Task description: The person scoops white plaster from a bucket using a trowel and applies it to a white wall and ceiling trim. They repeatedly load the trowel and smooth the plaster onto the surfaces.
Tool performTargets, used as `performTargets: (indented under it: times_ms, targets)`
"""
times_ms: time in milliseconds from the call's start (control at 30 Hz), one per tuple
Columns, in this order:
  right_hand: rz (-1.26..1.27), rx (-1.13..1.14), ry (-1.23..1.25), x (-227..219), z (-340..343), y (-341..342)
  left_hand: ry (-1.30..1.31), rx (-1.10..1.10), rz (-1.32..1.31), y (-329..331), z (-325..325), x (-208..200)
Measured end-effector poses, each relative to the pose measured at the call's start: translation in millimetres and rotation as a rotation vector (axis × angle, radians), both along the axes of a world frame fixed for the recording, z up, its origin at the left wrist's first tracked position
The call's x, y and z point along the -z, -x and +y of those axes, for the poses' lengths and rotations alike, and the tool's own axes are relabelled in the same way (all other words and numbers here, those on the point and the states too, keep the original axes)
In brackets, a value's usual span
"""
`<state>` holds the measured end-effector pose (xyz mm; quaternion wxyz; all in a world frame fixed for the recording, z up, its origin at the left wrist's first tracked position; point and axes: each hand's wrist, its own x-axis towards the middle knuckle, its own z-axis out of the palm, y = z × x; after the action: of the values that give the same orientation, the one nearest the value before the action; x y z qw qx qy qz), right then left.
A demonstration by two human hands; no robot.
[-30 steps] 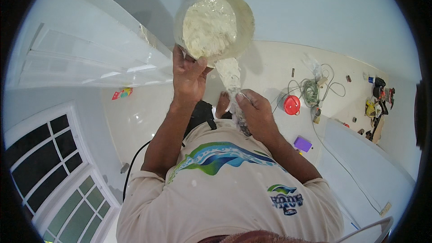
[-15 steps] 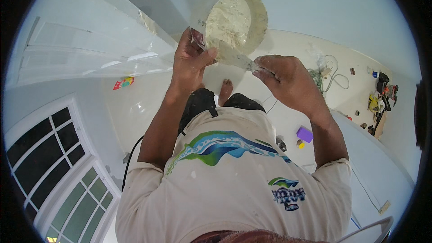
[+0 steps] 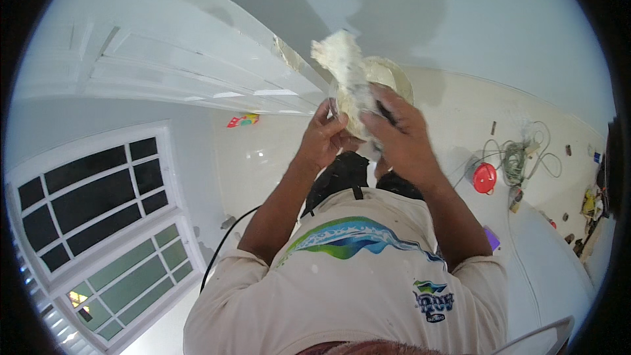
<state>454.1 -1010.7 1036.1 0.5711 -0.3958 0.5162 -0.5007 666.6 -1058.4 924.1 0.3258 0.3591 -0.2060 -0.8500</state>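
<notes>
My right hand (image 3: 404, 138) is closed around a putty knife (image 3: 357, 92), slightly smeared by motion. Its blade points up and away from me, and a thick load of cream-white putty (image 3: 338, 52) covers the far end. Close beside it, my left hand (image 3: 322, 138) is closed with the thumb on a thin flat scraper (image 3: 332, 104), only partly visible. Beyond and below both hands stands a bucket (image 3: 410, 85) holding cream putty; the hands and the loaded blade hide much of it.
A white panelled door (image 3: 197, 59) stands at the left, its edge near the bucket. A pale wall (image 3: 499, 20) rises ahead. On the floor at right lie a coiled cable (image 3: 514, 161), a red round-lidded container (image 3: 484, 178) and scattered tools. A window (image 3: 98, 190) is at far left.
The putty knife has swung from pointing left to pointing away from me, and its blade now carries a large load of putty. My hands have drawn closer together, and the view has shifted.
</notes>
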Motion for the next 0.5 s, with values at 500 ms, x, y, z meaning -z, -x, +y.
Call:
performTargets:
  times_ms: [500]
  targets:
    - [0.336,0.154,0.405,26.8,-26.1,-106.0,0.020,-0.054,-0.122,-69.2,40.7,55.0]
